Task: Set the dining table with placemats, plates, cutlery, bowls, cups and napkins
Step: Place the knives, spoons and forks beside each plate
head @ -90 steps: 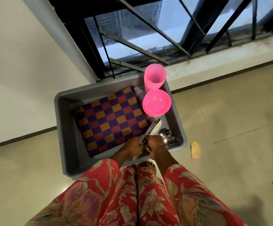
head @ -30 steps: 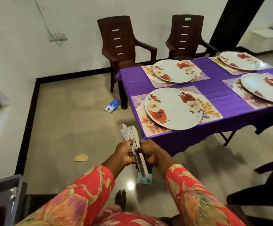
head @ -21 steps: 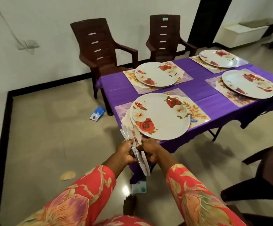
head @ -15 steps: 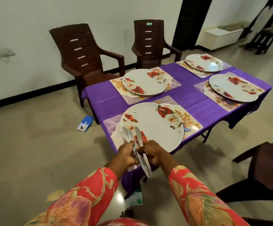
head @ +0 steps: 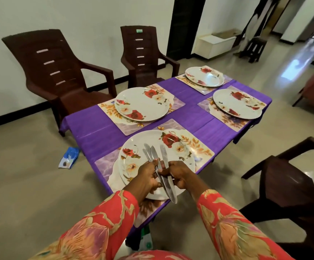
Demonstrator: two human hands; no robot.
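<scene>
So far you are seeing four placemats and plates laid; your left hand (head: pixel 148 177) and right hand (head: pixel 178 175) are both gripping the knives (head: pixel 157 158) over the nearest plate (head: pixel 133 145). Cutlery, bowls, cups, napkins are remaining.

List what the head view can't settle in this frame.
- Knives: exact count unclear; blades overlap, and the left hand and right hand cover their middles.
- Nearest plate: near rim hidden by both hands.
- Nearest placemat: mostly under the plate.
</scene>
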